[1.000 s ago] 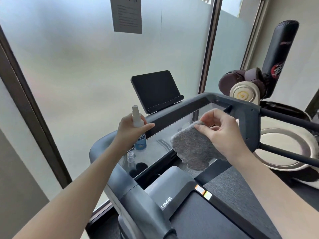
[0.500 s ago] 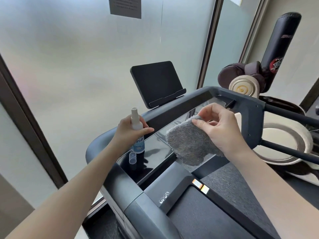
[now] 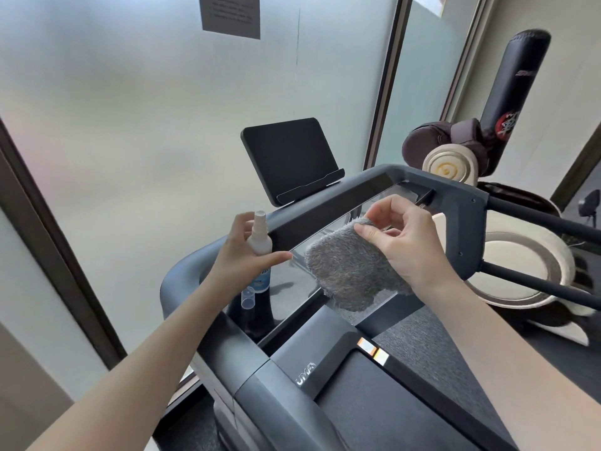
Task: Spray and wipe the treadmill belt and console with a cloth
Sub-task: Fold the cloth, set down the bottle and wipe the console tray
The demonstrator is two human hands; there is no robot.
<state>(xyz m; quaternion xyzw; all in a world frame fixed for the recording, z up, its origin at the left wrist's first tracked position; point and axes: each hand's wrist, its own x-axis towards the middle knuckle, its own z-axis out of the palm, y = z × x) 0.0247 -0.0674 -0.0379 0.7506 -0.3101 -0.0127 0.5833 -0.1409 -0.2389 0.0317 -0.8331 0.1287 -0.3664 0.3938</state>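
Observation:
My left hand (image 3: 242, 255) grips a small white spray bottle (image 3: 260, 245) with a blue label, standing on the left end of the glossy treadmill console (image 3: 292, 278). Its clear cap (image 3: 247, 297) lies on the console just below the bottle. My right hand (image 3: 406, 242) pinches the top edge of a fluffy grey cloth (image 3: 348, 275), which hangs over the console's middle. The dark treadmill belt (image 3: 390, 415) runs out at the bottom right. A black tablet holder (image 3: 286, 161) rises behind the console.
Frosted glass panels with dark frames fill the wall ahead. A grey handrail (image 3: 461, 222) wraps the console's right side. To the right stand a black punching bag (image 3: 514, 92), brown boxing gloves (image 3: 432, 141) and a round white base (image 3: 520, 268).
The view has shifted slightly, so the console and both hands sit a little higher in frame. Both hands keep their grips; the bottle still rests on the console.

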